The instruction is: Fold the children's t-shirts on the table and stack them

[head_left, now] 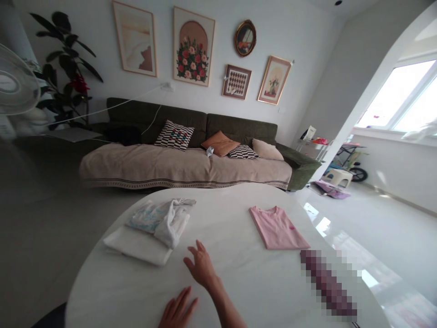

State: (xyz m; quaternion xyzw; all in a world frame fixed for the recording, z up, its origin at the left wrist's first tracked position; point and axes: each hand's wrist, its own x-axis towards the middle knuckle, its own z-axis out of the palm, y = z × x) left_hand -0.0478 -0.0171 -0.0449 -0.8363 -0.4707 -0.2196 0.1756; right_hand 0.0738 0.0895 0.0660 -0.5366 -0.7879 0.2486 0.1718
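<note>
My right hand [200, 266] reaches over the white table with its fingers apart and holds nothing. Its fingertips are nearest to a pile of clothes on the left, just short of it. The pile has a folded white cloth [136, 246] underneath, with a crumpled light grey garment [173, 224] and a pale one with blue markings [145, 216] on top. Nearer to me, my left hand [178, 310] lies flat on the tabletop, fingers spread and nothing in them. A pink T-shirt [278, 228], neatly folded, rests on the right side of the table.
The white table [225, 218] has a rounded edge. On its right lies a long dark purple thing [327, 282], pixelated past recognition. Behind stands a green sofa [239, 125] with a beige cover and several cushions. A fan [17, 82] is at the far left.
</note>
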